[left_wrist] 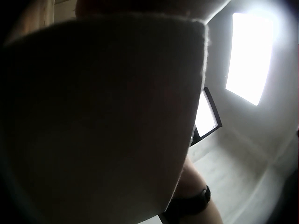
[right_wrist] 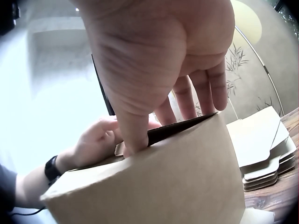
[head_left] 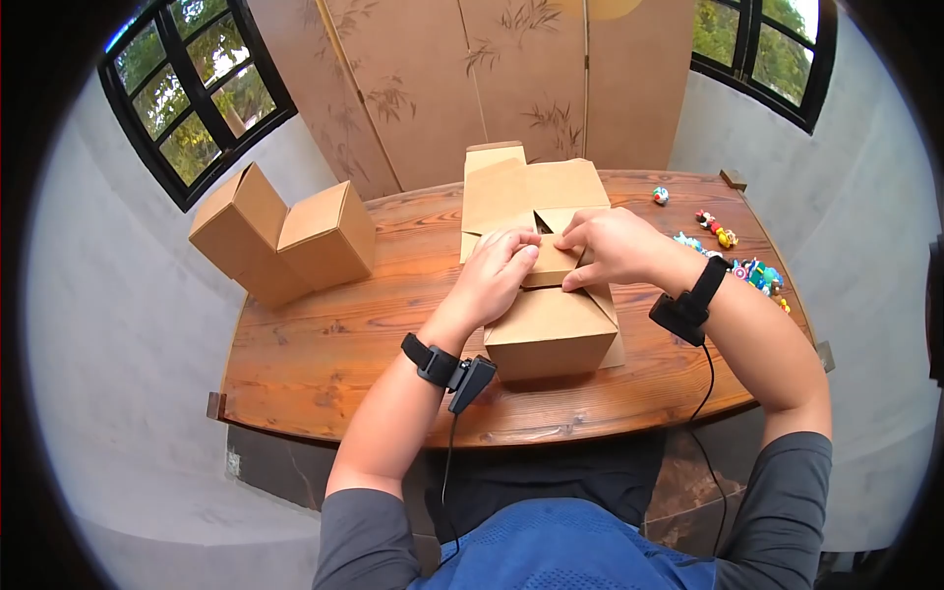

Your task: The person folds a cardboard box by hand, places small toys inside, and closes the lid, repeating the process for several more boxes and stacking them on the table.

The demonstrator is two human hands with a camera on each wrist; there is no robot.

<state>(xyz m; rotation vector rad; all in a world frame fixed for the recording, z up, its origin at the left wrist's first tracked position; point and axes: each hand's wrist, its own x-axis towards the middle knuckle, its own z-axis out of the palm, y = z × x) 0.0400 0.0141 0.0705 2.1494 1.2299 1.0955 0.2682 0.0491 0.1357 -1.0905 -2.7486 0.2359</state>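
Note:
A brown cardboard box (head_left: 551,349) stands before the person, its top flaps partly closed with a dark gap between them. My left hand (head_left: 497,270) rests along the top's left side, fingers forward and thumb beside the raised middle flap (head_left: 551,264). From the right, my right hand (head_left: 619,246) pinches that flap, thumb on its near edge and fingers on the far side. In the right wrist view the right thumb (right_wrist: 133,135) dips into the slot, and the left hand (right_wrist: 98,142) lies beyond it. A dark, close cardboard face (left_wrist: 103,116) fills most of the left wrist view.
Flat cardboard pieces (right_wrist: 257,144) lie stacked behind the box. Closed cardboard boxes (head_left: 324,231) stand on the left of the wooden table (head_left: 324,364). Several small colourful toy figures (head_left: 757,273) and a small ball (head_left: 661,196) lie at the right. Cables hang from both wrist cameras.

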